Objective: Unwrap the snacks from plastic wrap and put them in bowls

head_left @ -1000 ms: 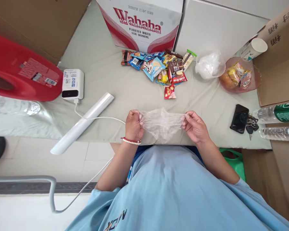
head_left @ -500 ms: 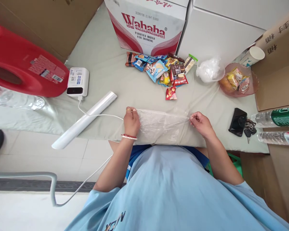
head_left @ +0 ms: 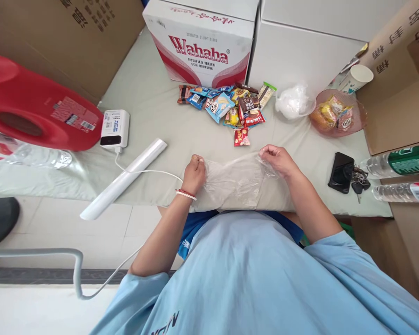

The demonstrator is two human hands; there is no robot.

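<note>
A clear, thin plastic bag (head_left: 235, 184) is stretched between my hands over the table's near edge. My left hand (head_left: 194, 173) is closed on its left end, a red and white bracelet on the wrist. At the bag's upper right, my right hand (head_left: 276, 159) pinches the film, which sags a little between the two grips. Beyond the bag lies a pile of wrapped snacks (head_left: 219, 106), with one small red packet (head_left: 241, 137) at its near side.
At left are a white power bank (head_left: 115, 128) with a cable, a white roll (head_left: 125, 179) and a red jug (head_left: 38, 102). On the right stand a pink bowl (head_left: 359, 118) of snacks, a crumpled white bag (head_left: 293, 101), a phone (head_left: 341, 172), keys (head_left: 360, 179) and bottles (head_left: 410, 160). Boxes (head_left: 202, 51) line the back.
My right hand has moved left and slightly up, closer to my left hand. The bag between them has gone from taut to slacker. The whole view has shifted slightly.
</note>
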